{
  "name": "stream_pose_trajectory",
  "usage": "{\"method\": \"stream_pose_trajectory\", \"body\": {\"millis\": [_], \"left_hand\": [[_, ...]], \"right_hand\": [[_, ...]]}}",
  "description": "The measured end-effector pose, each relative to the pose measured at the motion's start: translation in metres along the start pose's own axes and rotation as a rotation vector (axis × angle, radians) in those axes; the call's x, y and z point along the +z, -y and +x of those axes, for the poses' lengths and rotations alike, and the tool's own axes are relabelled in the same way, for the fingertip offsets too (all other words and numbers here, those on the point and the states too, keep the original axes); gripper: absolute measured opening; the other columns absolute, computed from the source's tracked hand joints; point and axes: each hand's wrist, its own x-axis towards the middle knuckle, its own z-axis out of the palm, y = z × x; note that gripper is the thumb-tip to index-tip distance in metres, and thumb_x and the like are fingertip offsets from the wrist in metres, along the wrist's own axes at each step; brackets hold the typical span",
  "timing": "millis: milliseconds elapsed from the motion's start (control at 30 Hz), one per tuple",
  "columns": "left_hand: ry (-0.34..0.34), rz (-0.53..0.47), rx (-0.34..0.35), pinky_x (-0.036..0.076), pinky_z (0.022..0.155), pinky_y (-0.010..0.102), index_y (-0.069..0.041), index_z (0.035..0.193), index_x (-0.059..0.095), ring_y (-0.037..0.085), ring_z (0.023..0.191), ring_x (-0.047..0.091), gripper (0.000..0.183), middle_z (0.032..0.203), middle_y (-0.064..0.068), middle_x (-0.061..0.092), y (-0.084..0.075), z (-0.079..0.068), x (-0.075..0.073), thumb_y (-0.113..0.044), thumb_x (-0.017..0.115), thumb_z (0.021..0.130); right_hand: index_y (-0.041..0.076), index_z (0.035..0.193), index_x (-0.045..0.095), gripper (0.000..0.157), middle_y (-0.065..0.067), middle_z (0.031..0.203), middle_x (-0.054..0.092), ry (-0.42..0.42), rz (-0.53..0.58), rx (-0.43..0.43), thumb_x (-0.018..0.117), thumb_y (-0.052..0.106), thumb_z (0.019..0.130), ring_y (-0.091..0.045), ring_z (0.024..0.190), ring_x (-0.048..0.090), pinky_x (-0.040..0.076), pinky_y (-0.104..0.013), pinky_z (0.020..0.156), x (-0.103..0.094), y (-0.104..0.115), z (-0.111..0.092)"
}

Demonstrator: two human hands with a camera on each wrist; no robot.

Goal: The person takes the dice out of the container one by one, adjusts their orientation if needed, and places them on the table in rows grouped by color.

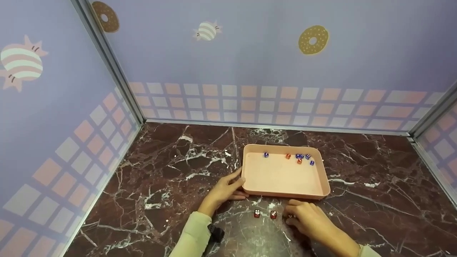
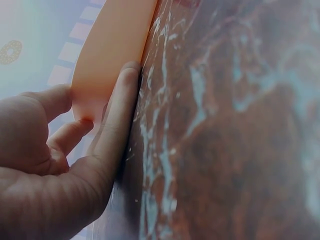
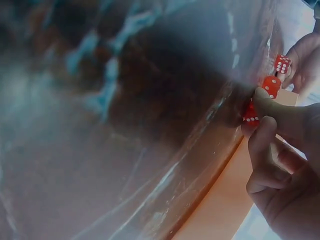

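Head view: high, facing forward-down, farthest off. Wrist views: tilted, close, low over tabletop (image 1: 178, 200); left takes in tray (image 2: 107, 55), right red dice (image 3: 271, 86), both shared with head.

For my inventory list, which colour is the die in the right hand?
The die is red with white dots; it shows best in the right wrist view.

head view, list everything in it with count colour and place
tray: one, peach, on the table
blue dice: apparently five, blue, in the tray
red dice: five, red to orange; two in the tray, two on the table, one pinched by the right hand
table: one, dark brown, white-veined, under the tray
wall panels: three, lilac, left, back, right
doughnut prints: two, brown, back panel
candy prints: two, striped, left and back panels
wrist device: one, black, left wrist
sleeves: two, pale, both arms
left hand: one, touching the tray
right hand: one, near the tray
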Motion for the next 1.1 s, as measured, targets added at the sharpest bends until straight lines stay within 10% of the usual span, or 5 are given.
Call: {"method": "stream_pose_trajectory", "body": {"millis": [467, 667, 1100], "left_hand": [[-0.040, -0.016, -0.005, 0.071, 0.083, 0.041, -0.007, 0.166, 0.032, 0.039, 0.091, 0.078, 0.061, 0.113, 0.026, 0.060, -0.001, -0.002, -0.001, -0.017, 0.058, 0.112], [-0.028, -0.007, 0.012, 0.071, 0.083, 0.042, -0.007, 0.166, 0.033, 0.039, 0.090, 0.078, 0.060, 0.115, 0.027, 0.063, 0.000, -0.004, 0.001, -0.017, 0.058, 0.112], [-0.055, -0.027, 0.005, 0.071, 0.080, 0.039, -0.009, 0.165, 0.037, 0.032, 0.085, 0.078, 0.060, 0.107, 0.025, 0.068, 0.004, 0.001, 0.004, -0.021, 0.061, 0.111]], "right_hand": [[0.024, 0.094, 0.079, 0.019, 0.012, 0.091, 0.063, 0.003, -0.037, -0.010, 0.092, 0.022, 0.080, -0.008, 0.067, 0.061, 0.047, -0.025, 0.046, -0.002, 0.005, 0.005], [0.023, 0.095, 0.078, 0.017, 0.013, 0.087, 0.068, -0.133, -0.001, 0.011, 0.089, 0.027, 0.082, 0.000, 0.065, 0.054, 0.050, -0.023, 0.052, -0.017, 0.005, 0.009], [0.007, 0.108, 0.077, 0.025, -0.009, 0.103, 0.073, -0.301, -0.050, 0.193, 0.086, 0.019, 0.087, -0.018, 0.065, 0.064, 0.058, -0.041, 0.055, -0.039, -0.065, 0.046]]}}
